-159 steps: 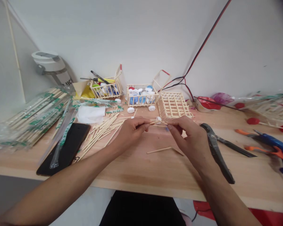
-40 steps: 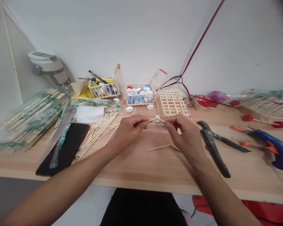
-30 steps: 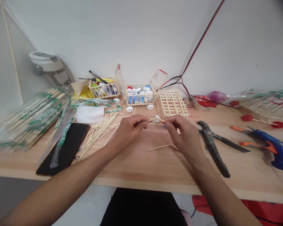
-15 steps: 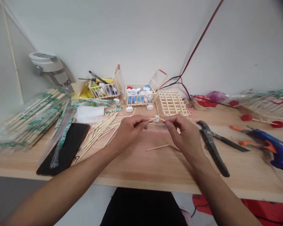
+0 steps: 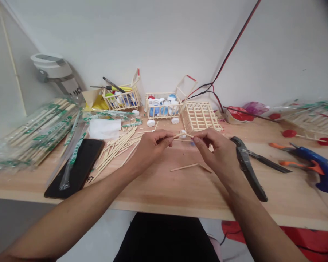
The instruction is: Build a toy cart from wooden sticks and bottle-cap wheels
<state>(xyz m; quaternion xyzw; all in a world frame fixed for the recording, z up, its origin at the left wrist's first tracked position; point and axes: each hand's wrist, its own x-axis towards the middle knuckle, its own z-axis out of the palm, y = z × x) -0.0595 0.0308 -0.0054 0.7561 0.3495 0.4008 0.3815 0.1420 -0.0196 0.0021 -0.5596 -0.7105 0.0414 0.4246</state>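
Note:
My left hand (image 5: 151, 146) and my right hand (image 5: 215, 149) meet over the middle of the wooden table (image 5: 164, 189). Both pinch thin wooden sticks (image 5: 182, 135) joined at an angle, held just above the table. A white bottle cap (image 5: 183, 133) shows right behind the sticks. Two loose sticks joined in a V (image 5: 190, 167) lie on the table below my hands. Behind them a stick lattice frame (image 5: 201, 116) leans on the table.
Two small stick carts hold bottle caps (image 5: 163, 105) and tools (image 5: 120, 97). Loose sticks (image 5: 117, 148), wrapped chopsticks (image 5: 41, 127) and a black phone (image 5: 77, 167) lie left. Black pliers (image 5: 248, 167) and a blue glue gun (image 5: 319, 170) lie right. Red caps on sticks (image 5: 303, 136) sit far right.
My hands have kept pinching the joined sticks in the same spot. The view has shifted slightly; nothing on the table has moved.

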